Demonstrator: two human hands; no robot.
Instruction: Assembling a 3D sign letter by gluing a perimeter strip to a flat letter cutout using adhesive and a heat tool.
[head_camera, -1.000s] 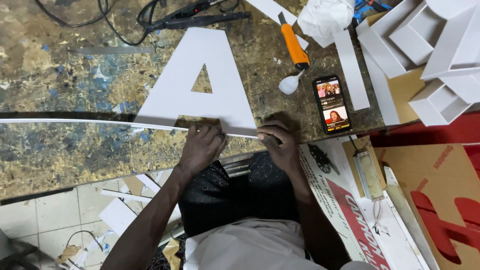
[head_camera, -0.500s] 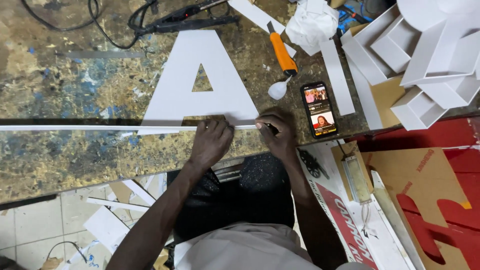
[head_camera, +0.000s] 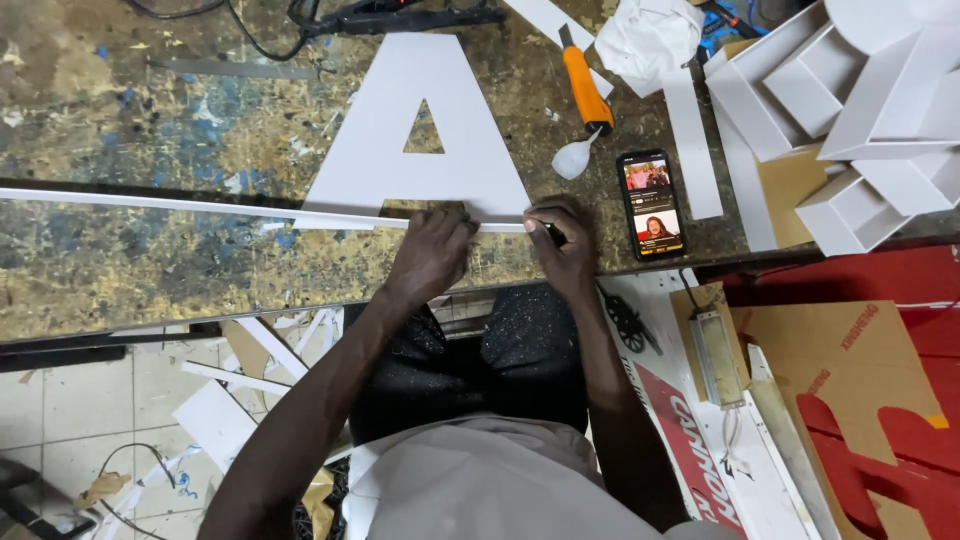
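A large white cut-out letter with a triangular hole (head_camera: 420, 130) lies flat on the worn, paint-stained workbench (head_camera: 150, 270). A long thin white strip (head_camera: 150, 203) runs from the left edge along the letter's lower edge. My left hand (head_camera: 432, 255) presses down on the strip at the letter's base. My right hand (head_camera: 560, 240) is closed on a small dark tool at the strip's right end, by the letter's lower right corner. What kind of tool it is I cannot tell.
An orange-handled utility knife (head_camera: 583, 85), a small white bottle (head_camera: 572, 160) and a phone with a lit screen (head_camera: 652, 204) lie right of the letter. White box-shaped letter shells (head_camera: 850, 110) pile at the far right. Cables (head_camera: 380, 15) run along the back. Scraps litter the tiled floor (head_camera: 90, 410).
The view has shifted slightly. Both hands stay on the strip at the letter's base; the right hand sits a little further along towards the right corner.
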